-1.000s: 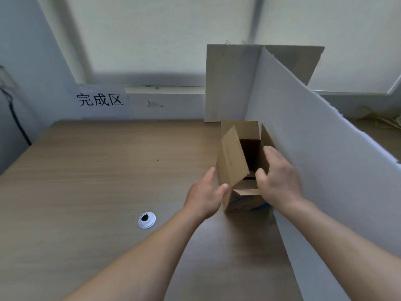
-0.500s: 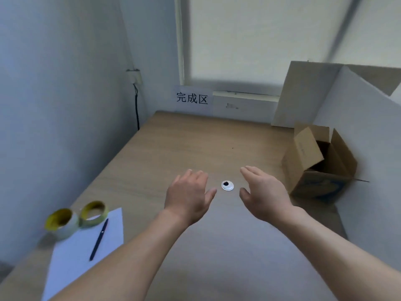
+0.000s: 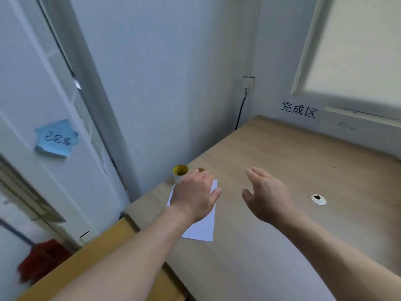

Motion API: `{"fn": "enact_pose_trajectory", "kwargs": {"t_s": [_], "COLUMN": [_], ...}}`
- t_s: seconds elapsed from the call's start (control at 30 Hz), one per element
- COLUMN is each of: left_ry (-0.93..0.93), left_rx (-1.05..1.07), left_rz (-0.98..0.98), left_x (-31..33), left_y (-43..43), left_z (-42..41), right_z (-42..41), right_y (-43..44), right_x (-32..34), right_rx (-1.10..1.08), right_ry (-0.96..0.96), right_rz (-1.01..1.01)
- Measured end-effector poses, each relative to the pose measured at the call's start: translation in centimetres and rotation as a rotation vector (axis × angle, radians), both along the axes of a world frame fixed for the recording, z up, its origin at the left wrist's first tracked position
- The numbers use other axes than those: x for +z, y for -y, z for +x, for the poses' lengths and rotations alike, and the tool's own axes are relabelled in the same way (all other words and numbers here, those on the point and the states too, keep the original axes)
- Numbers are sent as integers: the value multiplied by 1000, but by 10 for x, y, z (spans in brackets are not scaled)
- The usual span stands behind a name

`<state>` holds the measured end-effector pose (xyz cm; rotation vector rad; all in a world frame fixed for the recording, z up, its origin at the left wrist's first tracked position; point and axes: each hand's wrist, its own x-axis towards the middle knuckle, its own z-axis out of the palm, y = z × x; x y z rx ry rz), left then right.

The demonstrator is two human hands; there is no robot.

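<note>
My left hand [image 3: 195, 195] hovers over a white sheet of paper [image 3: 202, 227] at the left edge of the wooden table [image 3: 303, 161], fingers relaxed and holding nothing. Just beyond its fingertips stand two tape rolls: a yellow-rimmed one [image 3: 180, 171] and a second one [image 3: 201, 170] mostly hidden by the hand. My right hand [image 3: 264, 194] floats to the right of it, palm turned inward, fingers straight and empty. The pen seen earlier on the paper is hidden under my left hand.
A white cable grommet [image 3: 318, 199] sits in the table to the right. A paper sign with characters [image 3: 298, 110] hangs on the back wall under the window. A black cable [image 3: 239, 111] runs down the corner. A blue note [image 3: 55, 139] sticks to the door at left.
Both hands left the cardboard box and swung left across the table. My view turned left too, so the box is out of sight and the left hand is over the paper.
</note>
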<state>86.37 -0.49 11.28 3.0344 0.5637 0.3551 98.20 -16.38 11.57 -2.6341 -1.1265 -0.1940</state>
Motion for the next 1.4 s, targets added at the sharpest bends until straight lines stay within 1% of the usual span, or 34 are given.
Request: {"fn": "enact_pose_trajectory", "kwargs": {"t_s": [0.2, 0.37, 0.53, 0.77, 1.0, 1.17, 1.27, 1.4], "left_ry": [-46, -35, -9, -5, -24, -34, -25, -48], "left_rx": [239, 390, 533, 717, 905, 1050, 1112, 1166], "left_rz": [-40, -94, -131, -157, -212, -251, -316, -428], "left_x": [-1, -14, -23, -28, -44, -62, -79, -99], "left_y": [10, 8, 4, -6, -8, 4, 10, 25], "left_z": [-102, -189, -285, -442, -630, -730, -774, -809], "right_z": [-68, -138, -219, -365, -542, -630, -664, -688], "right_y": [-22, -42, -68, -109, -138, -147, -150, -147], "right_x": [-7, -11, -11, -12, -37, -56, -69, -96], "right_rx": [189, 317, 451, 636, 799, 907, 961, 1010], "right_ry": [-59, -67, -90, -73, -134, -178, -195, -246], "right_rz": [-14, -86, -91, -115, -173, -219, -279, -444]}}
